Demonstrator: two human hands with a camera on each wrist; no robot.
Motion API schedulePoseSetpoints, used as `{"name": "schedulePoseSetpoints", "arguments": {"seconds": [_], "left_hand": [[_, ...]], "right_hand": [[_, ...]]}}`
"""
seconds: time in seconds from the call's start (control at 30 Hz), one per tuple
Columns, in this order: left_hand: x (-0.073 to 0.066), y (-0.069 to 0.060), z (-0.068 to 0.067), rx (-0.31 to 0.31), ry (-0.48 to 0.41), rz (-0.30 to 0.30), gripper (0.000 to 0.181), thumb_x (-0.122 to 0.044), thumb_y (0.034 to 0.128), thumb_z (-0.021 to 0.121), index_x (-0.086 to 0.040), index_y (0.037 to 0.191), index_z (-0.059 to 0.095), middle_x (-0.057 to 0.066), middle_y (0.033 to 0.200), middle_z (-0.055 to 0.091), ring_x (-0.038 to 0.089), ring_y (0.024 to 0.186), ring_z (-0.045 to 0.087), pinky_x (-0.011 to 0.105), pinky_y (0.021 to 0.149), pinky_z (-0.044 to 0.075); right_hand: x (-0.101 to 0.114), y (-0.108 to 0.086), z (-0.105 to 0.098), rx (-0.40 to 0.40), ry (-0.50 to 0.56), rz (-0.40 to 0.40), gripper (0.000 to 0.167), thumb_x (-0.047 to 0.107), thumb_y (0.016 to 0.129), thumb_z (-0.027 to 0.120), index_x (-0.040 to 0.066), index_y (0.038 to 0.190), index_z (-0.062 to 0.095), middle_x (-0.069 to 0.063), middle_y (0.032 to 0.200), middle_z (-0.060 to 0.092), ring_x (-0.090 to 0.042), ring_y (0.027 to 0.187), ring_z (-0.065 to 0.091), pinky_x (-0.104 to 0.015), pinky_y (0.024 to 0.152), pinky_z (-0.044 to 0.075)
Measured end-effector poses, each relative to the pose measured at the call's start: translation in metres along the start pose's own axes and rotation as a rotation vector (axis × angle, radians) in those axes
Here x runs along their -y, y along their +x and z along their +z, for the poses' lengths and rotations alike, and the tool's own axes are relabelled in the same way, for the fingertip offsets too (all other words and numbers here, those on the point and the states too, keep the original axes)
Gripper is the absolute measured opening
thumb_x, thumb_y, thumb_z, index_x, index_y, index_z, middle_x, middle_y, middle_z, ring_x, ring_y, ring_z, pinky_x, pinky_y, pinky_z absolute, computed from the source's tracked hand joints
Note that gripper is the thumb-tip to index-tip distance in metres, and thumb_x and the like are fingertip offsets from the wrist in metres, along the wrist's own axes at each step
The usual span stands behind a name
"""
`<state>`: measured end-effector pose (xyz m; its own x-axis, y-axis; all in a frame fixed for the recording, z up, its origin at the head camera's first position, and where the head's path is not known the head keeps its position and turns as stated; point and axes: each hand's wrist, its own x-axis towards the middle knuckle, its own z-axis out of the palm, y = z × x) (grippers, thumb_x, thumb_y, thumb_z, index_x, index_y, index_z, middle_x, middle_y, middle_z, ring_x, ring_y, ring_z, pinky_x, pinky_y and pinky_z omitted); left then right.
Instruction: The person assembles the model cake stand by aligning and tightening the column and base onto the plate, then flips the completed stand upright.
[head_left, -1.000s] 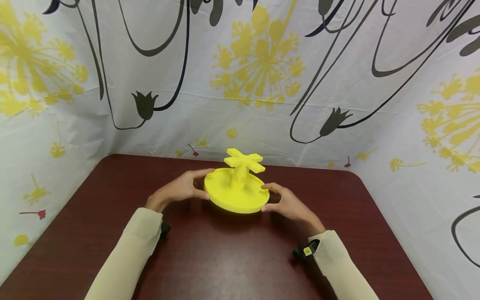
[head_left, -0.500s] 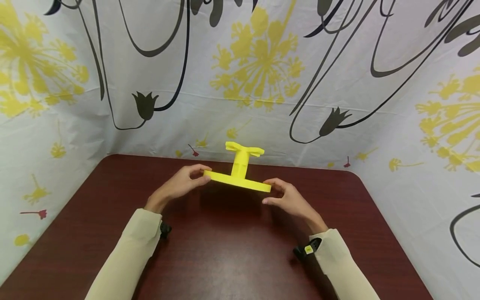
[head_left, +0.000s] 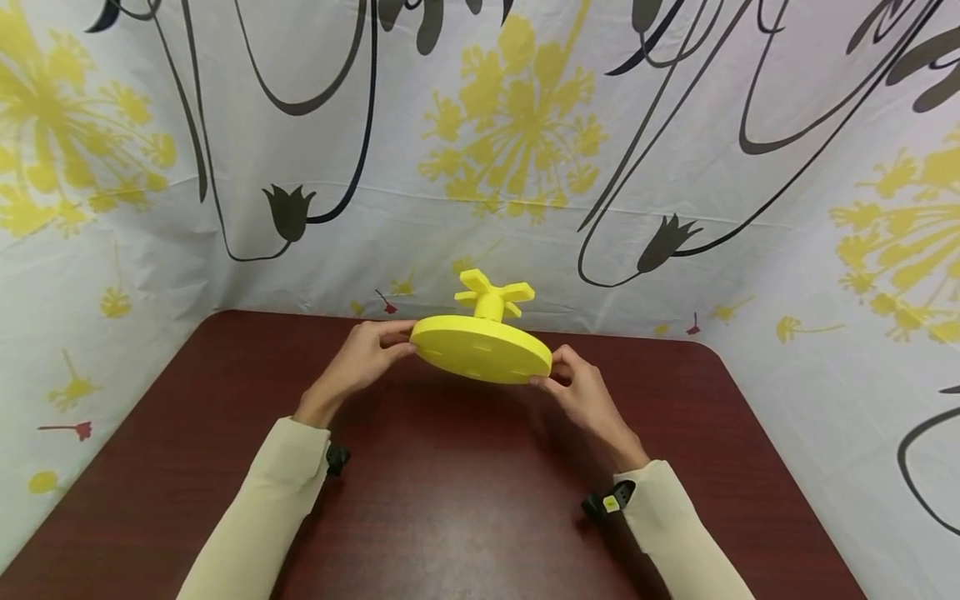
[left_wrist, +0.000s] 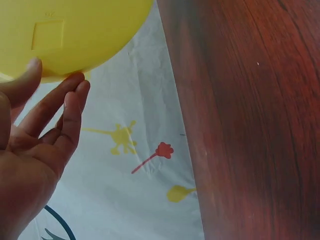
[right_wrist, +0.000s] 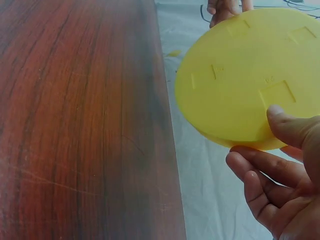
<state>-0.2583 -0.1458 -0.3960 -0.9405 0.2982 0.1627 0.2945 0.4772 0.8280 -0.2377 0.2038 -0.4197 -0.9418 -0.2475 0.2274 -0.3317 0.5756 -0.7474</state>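
Note:
Between the two hands is a yellow round disc with a short post and a cross-shaped top. It is held above the table, tilted so its flat underside faces the head camera. The left hand pinches the rim on the left, thumb beneath and fingers at the edge. On the opposite rim the right hand pinches the disc, its thumb pressing the underside. Shallow square marks show on the underside in the right wrist view. The post is hidden in both wrist views.
A dark red-brown wooden table lies below the hands. Behind it and along its sides hangs a white cloth printed with yellow and dark flowers. Black bands with small devices sit on the wrists.
The disc has tipped from showing its upper face, through edge-on, to showing its underside, and rose slightly. The right hand has moved up a little and now pinches the rim.

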Motion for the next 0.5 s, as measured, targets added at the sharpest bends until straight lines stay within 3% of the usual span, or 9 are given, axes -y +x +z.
{"name": "schedulePoseSetpoints", "arguments": {"seconds": [0.2, 0.27, 0.37, 0.43, 0.5], "left_hand": [[-0.004, 0.001, 0.002, -0.046, 0.054, -0.012, 0.04, -0.015, 0.0955, 0.066, -0.014, 0.136, 0.063, 0.007, 0.132, 0.065, 0.021, 0.112, 0.067, 0.038, 0.086, 0.058], [-0.005, 0.0, 0.004, -0.064, 0.079, -0.008, 0.041, -0.015, 0.0961, 0.065, -0.015, 0.137, 0.062, 0.009, 0.118, 0.071, 0.02, 0.092, 0.069, 0.035, 0.079, 0.058], [-0.008, -0.002, 0.005, -0.086, 0.129, 0.014, 0.042, -0.016, 0.0973, 0.063, -0.015, 0.139, 0.059, 0.011, 0.089, 0.069, 0.016, 0.057, 0.049, 0.03, 0.066, 0.05], [-0.009, -0.003, 0.006, -0.095, 0.15, 0.036, 0.043, -0.015, 0.0973, 0.063, -0.013, 0.14, 0.058, 0.012, 0.087, 0.068, 0.017, 0.053, 0.035, 0.031, 0.063, 0.044], [-0.011, -0.003, 0.007, -0.097, 0.163, 0.055, 0.043, -0.014, 0.0971, 0.063, -0.011, 0.139, 0.058, 0.012, 0.098, 0.07, 0.015, 0.057, 0.04, 0.03, 0.065, 0.043]], "right_hand": [[0.002, 0.001, -0.001, -0.009, 0.016, 0.005, 0.021, 0.016, 0.09, 0.073, 0.012, 0.106, 0.059, -0.01, 0.111, 0.074, -0.023, 0.099, 0.072, -0.032, 0.074, 0.053], [0.002, 0.002, -0.001, -0.023, 0.024, 0.001, 0.022, 0.017, 0.09, 0.073, 0.012, 0.108, 0.06, -0.01, 0.11, 0.074, -0.023, 0.099, 0.072, -0.031, 0.073, 0.053], [0.001, 0.003, -0.002, -0.052, 0.019, -0.018, 0.024, 0.019, 0.091, 0.072, 0.012, 0.112, 0.062, -0.01, 0.108, 0.075, -0.022, 0.095, 0.073, -0.031, 0.071, 0.053], [0.001, 0.004, -0.003, -0.07, 0.004, -0.037, 0.026, 0.02, 0.091, 0.071, 0.013, 0.115, 0.064, -0.01, 0.106, 0.075, -0.022, 0.093, 0.074, -0.032, 0.07, 0.055], [0.0, 0.004, -0.003, -0.082, -0.017, -0.048, 0.026, 0.021, 0.092, 0.07, 0.013, 0.116, 0.065, -0.009, 0.105, 0.075, -0.022, 0.091, 0.074, -0.035, 0.071, 0.057]]}}
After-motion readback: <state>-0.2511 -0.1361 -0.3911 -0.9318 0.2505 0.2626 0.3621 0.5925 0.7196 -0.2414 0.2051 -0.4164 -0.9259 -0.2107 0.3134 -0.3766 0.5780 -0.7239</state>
